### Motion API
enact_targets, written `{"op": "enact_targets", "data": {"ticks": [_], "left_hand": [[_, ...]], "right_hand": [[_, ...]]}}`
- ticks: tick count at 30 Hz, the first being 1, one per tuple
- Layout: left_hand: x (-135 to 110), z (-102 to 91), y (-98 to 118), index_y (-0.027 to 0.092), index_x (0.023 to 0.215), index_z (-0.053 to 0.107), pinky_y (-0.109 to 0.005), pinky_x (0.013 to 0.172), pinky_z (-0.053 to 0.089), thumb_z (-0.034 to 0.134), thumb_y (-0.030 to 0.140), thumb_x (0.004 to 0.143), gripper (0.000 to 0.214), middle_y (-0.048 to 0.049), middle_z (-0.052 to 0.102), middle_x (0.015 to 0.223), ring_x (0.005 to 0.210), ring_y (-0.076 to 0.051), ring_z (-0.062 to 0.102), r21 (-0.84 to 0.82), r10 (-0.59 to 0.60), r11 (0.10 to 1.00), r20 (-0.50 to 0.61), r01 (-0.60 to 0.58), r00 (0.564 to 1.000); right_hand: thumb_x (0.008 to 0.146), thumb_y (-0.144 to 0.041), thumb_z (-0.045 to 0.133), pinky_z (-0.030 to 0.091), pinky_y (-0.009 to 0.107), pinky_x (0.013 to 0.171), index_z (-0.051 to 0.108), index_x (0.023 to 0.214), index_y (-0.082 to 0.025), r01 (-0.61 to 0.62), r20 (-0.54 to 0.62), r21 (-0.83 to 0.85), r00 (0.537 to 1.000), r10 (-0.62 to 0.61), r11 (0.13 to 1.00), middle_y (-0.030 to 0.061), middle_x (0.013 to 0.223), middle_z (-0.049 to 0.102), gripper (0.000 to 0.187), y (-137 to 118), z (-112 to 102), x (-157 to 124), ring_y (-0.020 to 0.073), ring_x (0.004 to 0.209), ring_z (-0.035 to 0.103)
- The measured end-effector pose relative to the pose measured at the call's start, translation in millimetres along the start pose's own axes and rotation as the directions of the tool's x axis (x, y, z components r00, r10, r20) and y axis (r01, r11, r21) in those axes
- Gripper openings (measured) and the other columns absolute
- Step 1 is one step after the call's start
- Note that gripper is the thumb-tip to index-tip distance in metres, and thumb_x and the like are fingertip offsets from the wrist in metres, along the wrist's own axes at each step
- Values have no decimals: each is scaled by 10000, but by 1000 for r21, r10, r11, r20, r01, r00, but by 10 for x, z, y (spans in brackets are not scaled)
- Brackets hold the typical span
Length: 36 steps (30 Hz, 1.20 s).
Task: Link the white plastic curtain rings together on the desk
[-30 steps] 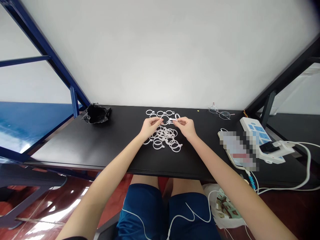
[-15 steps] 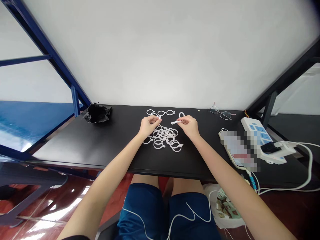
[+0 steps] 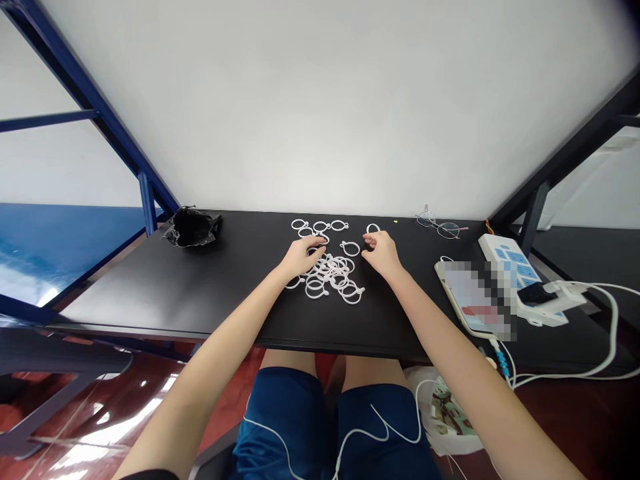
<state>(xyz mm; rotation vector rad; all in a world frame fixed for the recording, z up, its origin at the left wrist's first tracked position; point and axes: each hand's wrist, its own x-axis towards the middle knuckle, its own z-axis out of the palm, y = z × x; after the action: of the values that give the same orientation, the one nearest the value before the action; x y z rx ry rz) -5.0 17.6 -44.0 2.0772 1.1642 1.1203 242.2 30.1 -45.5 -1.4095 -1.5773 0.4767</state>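
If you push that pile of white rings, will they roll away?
The white rings lie flat on the black table, so they would probably slide, not roll. They look thin, likely light. Overlapping ones may snag and drag together.

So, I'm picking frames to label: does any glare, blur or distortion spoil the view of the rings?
Head view: the rings are sharp, white on the black table; glare lies only on the red floor; the wide lens bends the blue frame and the table edge; a pixelated patch covers something at right; shadows are faint.
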Motion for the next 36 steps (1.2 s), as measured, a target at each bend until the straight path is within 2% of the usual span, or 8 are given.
{"op": "enact_targets", "data": {"ticks": [6,10,14,18,23,27,31,36], "left_hand": [[-25,9,-21,184,1108,664,-355,866,517,572,342,893,282,-96,681,1114,1020,-242,647,122,76,989,35,-80,996],[-26,-30,7,185,1075,656,-401,949,454,558,326,907,240,-98,667,1079,1065,-257,598,273,165,950,-29,-151,986],[-50,-114,153,185,1162,611,-403,952,429,589,366,899,320,-105,654,1098,1073,-261,587,324,245,924,-88,-205,966],[-90,-116,298,206,1283,545,-422,1016,374,705,467,809,565,-115,629,1203,1134,-284,556,295,328,901,16,-318,945],[-77,-39,342,206,1121,643,-412,987,387,694,404,840,347,-84,679,1095,1058,-256,580,198,381,900,79,-389,921],[-71,-8,378,200,1150,635,-395,971,412,759,386,785,428,-90,676,1107,1050,-248,590,91,405,909,42,-407,913],[-81,-7,420,192,1061,656,-361,881,452,766,378,777,356,-60,694,941,894,-219,622,45,368,927,64,-371,928],[-80,-20,420,176,1002,665,-336,822,470,751,385,786,312,-66,692,933,843,-206,619,31,349,935,74,-352,934]], "right_hand": [[715,-202,678,590,390,861,704,880,-180,24,-85,368,996,8,930,72,979,662,168,-230,36,-74,225,869,721],[677,-346,783,613,346,734,727,880,-188,-7,-27,552,999,26,834,60,867,714,263,-389,118,-170,229,817,727],[680,-416,793,561,281,527,748,923,-187,-62,93,550,996,13,833,30,687,705,336,-544,182,-294,193,620,702],[697,-440,779,444,245,392,754,839,-200,-98,180,588,984,-11,803,27,678,712,279,-723,207,-399,112,439,574],[675,-427,797,422,239,384,748,785,-209,-81,173,614,984,-34,786,2,613,685,249,-807,206,-425,79,397,481],[661,-423,806,454,244,407,733,742,-213,-73,190,619,980,-59,782,5,615,689,237,-781,207,-423,92,429,512],[663,-433,803,486,253,433,724,718,-213,-57,201,608,976,-83,792,6,617,684,241,-771,212,-436,105,458,541],[702,-419,784,503,251,458,716,706,-199,-23,216,594,967,-132,804,-1,592,658,230,-748,208,-445,103,459,552]]}}
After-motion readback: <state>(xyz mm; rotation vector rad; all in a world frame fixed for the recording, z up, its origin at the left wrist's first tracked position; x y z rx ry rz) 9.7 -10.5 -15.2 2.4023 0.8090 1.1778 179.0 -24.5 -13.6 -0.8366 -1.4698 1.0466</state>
